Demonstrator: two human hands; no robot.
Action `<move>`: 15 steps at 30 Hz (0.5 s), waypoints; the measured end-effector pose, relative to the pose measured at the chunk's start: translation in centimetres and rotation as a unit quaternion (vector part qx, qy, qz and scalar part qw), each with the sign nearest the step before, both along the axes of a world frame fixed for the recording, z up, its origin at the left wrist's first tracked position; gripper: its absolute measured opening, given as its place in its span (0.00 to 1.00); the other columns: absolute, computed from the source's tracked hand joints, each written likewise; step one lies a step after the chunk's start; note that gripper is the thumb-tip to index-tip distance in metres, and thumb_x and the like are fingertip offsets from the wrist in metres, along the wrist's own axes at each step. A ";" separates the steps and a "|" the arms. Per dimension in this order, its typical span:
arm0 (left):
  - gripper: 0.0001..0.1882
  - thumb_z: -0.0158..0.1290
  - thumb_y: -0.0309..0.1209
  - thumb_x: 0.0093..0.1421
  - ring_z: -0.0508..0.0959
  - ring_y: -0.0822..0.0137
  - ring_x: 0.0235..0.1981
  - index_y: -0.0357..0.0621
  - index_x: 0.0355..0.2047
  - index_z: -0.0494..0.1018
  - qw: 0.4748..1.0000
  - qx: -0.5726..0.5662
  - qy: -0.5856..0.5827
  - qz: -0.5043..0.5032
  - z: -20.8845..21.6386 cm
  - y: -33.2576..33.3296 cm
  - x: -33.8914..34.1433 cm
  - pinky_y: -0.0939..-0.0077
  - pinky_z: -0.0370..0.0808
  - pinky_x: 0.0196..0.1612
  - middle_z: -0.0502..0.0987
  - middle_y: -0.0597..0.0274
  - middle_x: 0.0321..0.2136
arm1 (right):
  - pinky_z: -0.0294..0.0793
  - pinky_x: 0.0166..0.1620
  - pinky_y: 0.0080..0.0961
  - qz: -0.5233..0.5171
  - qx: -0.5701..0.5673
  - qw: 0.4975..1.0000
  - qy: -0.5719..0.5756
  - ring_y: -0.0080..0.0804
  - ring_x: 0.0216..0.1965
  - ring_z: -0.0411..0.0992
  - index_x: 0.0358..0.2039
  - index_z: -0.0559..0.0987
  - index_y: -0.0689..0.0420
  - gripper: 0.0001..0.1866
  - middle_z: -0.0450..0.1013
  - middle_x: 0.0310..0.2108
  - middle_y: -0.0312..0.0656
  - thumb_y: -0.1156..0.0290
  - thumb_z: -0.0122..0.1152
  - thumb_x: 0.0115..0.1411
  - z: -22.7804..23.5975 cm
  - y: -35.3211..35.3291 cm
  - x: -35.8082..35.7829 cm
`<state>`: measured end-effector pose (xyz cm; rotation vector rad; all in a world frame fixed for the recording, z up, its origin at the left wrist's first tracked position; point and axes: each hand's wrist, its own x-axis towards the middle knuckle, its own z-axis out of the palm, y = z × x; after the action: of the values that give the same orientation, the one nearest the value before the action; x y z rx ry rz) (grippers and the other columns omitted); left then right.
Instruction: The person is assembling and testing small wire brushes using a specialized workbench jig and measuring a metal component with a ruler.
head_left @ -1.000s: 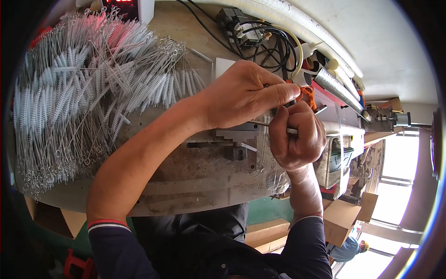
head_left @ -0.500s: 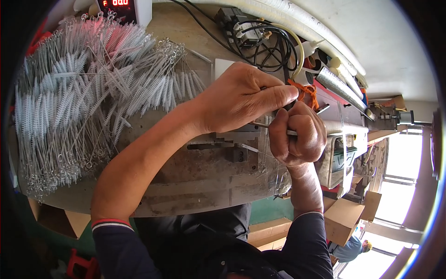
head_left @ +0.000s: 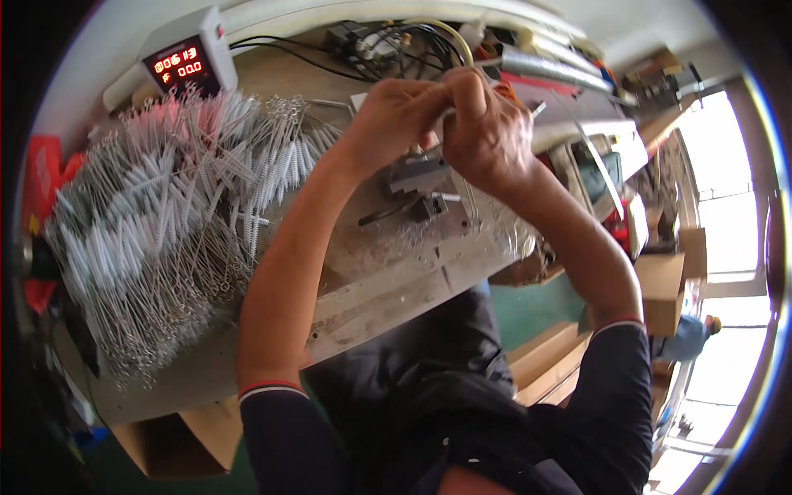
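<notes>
My left hand (head_left: 394, 122) and my right hand (head_left: 490, 132) meet over the far part of the workbench. Fingers on both are curled and pressed together, and whatever they hold is hidden between them. Just below them, a dark metal fixture block (head_left: 429, 208) lies on the worn bench top (head_left: 363, 307). To the left of my left forearm spreads a large heap of wire-handled bottle brushes (head_left: 132, 247) with white bristles and looped ends.
A white box with a red digital display (head_left: 183, 68) stands behind the brushes. Black cables (head_left: 412, 58) tangle at the back, beside long rolls (head_left: 536, 64). An open cardboard box (head_left: 177, 437) sits below the bench. Another person (head_left: 691, 338) is far right.
My view has turned and shifted, bringing the display box fully into sight. My hands remain together; the thin metal rod seen between them earlier no longer shows.
</notes>
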<state>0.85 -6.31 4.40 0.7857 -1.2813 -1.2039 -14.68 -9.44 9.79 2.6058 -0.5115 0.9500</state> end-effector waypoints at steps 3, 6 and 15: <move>0.23 0.49 0.42 0.74 0.72 0.79 0.19 0.38 0.26 0.77 1.000 -0.022 0.008 0.005 -0.5 -0.5 0.1 0.79 0.66 0.22 0.72 0.68 0.17 | 0.75 0.22 0.39 0.006 -0.045 0.999 -0.020 0.42 0.22 0.78 0.38 0.67 0.55 0.21 0.72 0.25 0.39 0.71 0.72 0.50 -0.7 -0.8 -0.5; 0.22 0.50 0.41 0.73 0.72 0.79 0.19 0.38 0.26 0.77 0.999 -0.052 -0.015 0.003 -0.4 -0.7 0.0 0.79 0.66 0.22 0.72 0.68 0.16 | 0.76 0.22 0.39 0.014 -0.057 0.998 -0.016 0.43 0.22 0.78 0.45 0.67 0.56 0.24 0.74 0.26 0.40 0.72 0.70 0.51 -0.6 -1.4 -1.0; 0.25 0.51 0.43 0.71 0.76 0.69 0.21 0.41 0.19 0.69 0.998 -0.063 0.014 0.027 -1.9 1.1 3.0 0.66 0.81 0.39 0.67 0.66 0.16 | 0.78 0.28 0.42 -0.096 0.061 0.991 0.067 0.46 0.26 0.79 0.37 0.80 0.54 0.07 0.79 0.28 0.45 0.76 0.56 0.59 -3.9 -4.7 -6.8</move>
<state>3.86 -5.24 2.49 0.7045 -1.2920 -1.0772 -21.53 -14.09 5.86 2.6459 -0.7898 0.6962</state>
